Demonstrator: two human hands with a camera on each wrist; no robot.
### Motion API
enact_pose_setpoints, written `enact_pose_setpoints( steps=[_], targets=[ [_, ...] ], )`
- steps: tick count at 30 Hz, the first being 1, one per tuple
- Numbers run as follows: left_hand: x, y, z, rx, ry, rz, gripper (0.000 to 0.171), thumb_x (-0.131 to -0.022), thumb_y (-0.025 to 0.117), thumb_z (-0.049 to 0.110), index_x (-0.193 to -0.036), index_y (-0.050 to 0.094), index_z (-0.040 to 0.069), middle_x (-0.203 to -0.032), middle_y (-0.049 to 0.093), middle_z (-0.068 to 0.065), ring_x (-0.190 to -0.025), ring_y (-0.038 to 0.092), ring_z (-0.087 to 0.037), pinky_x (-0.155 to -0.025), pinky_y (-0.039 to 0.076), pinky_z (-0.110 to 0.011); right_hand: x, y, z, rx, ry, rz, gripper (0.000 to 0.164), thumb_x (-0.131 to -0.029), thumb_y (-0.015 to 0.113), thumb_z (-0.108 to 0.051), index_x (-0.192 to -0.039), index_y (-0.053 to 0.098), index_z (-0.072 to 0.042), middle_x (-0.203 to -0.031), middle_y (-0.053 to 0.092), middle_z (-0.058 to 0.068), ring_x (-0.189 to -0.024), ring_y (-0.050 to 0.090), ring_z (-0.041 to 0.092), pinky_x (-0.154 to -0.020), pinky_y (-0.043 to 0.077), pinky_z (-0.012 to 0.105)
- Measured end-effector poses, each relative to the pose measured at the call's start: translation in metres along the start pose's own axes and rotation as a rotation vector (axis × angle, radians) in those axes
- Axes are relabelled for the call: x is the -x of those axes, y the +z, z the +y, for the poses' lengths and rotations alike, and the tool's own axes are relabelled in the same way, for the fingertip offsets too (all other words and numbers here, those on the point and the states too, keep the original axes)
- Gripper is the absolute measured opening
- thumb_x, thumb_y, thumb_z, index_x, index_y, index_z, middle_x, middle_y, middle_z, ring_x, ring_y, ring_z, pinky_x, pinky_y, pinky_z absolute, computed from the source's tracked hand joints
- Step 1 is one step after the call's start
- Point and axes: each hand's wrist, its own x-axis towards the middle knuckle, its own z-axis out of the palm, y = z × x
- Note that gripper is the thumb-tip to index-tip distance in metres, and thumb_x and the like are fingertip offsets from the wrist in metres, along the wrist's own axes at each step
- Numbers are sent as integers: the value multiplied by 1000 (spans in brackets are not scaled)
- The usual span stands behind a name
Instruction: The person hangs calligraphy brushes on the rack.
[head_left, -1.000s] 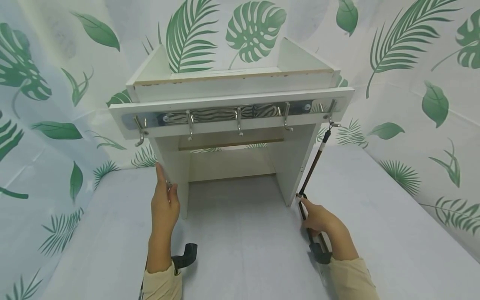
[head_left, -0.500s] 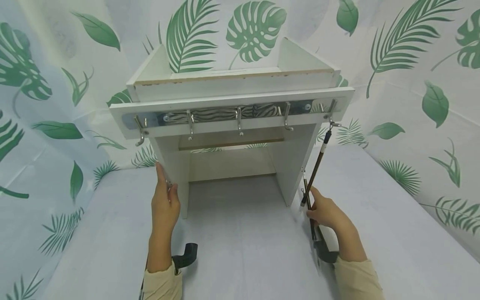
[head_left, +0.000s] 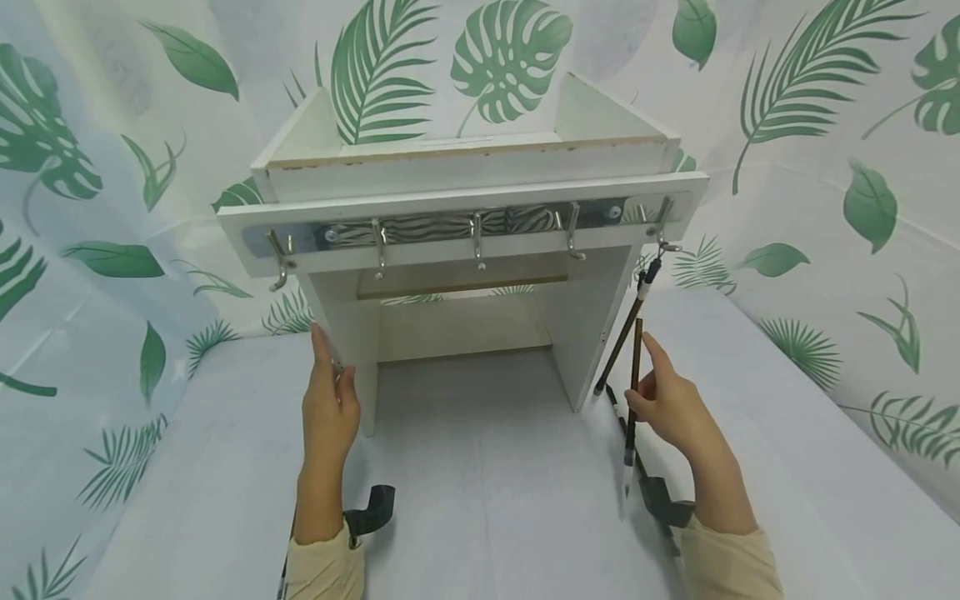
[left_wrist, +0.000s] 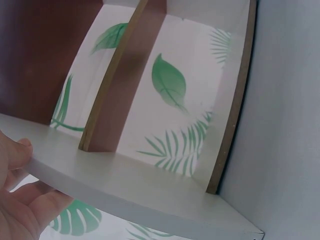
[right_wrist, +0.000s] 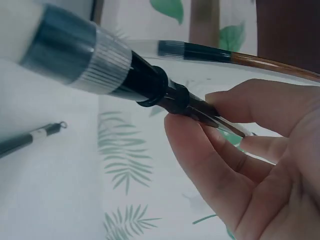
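Observation:
Near the right side of a white shelf stand (head_left: 465,179), my right hand (head_left: 671,400) pinches a calligraphy brush (head_left: 636,367) between thumb and fingers. That brush is nearly upright, bristles down, its bristle end close to the camera in the right wrist view. A second brush (head_left: 626,329) hangs slanting from the rightmost metal hook (head_left: 663,221). On the table a dark brush (right_wrist: 30,140) with a small end loop lies beneath. My left hand (head_left: 330,408) holds the stand's left side panel (left_wrist: 125,185), thumb on one face and fingers on the other.
A rail (head_left: 450,196) with several metal hooks spans the stand's front. Black elbow-shaped pieces (head_left: 371,512) sit by both wrists. The pale tabletop (head_left: 480,517) runs under the stand, and a leaf-patterned cloth (head_left: 810,150) covers the walls behind and beside it.
My right hand has moved up and to the right with its brush, which has turned more upright and away from the hanging brush's lower end. The left hand and the stand stay put.

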Motion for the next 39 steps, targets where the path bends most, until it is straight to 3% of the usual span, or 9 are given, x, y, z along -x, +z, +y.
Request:
enact_pose_setpoints(
  steps=[8, 16, 20, 25, 39],
  targets=[
    [0, -1, -1, 13, -2, -1, 65, -95, 44, 4, -147, 5, 7, -139, 34, -29, -119, 44, -45, -93, 40, -56, 8, -10, -10, 8, -25, 78, 84, -86, 57, -7, -146, -1, -6, -81, 56, 14, -63, 52, 18, -56, 42, 29],
    [0, -1, -1, 11, -3, -2, 66, -95, 43, 4, -148, 4, 9, -139, 34, -29, -120, 43, -44, -93, 40, -56, 22, -19, -21, 24, -130, 282, 84, -84, 60, -6, -147, 4, -7, -81, 55, 11, -69, 55, 20, -55, 44, 28],
    [0, 0, -1, 11, -13, -8, 66, -95, 43, 5, -148, 3, 9, -140, 33, -29, -121, 42, -44, -93, 40, -56, 27, -21, -26, -1, -175, 385, 85, -83, 62, -7, -147, 7, -12, -81, 55, 8, -72, 53, 1, -59, 44, 16],
    [0, 0, 0, 10, -20, -13, 66, -95, 43, 5, -148, 3, 9, -139, 33, -29, -121, 43, -44, -93, 40, -56, 30, -19, -32, -93, -235, 494, 88, -80, 63, -2, -148, 9, -17, -81, 53, 9, -72, 40, -20, -64, 37, -4],
    [0, -1, 1, 8, -41, -25, 65, -96, 42, 5, -148, 3, 9, -142, 31, -28, -123, 40, -44, -95, 38, -56, 35, -15, -42, -136, -443, 594, 93, -70, 67, 9, -145, 15, -8, -78, 53, 11, -79, 42, -24, -69, 37, -4]
  ],
)
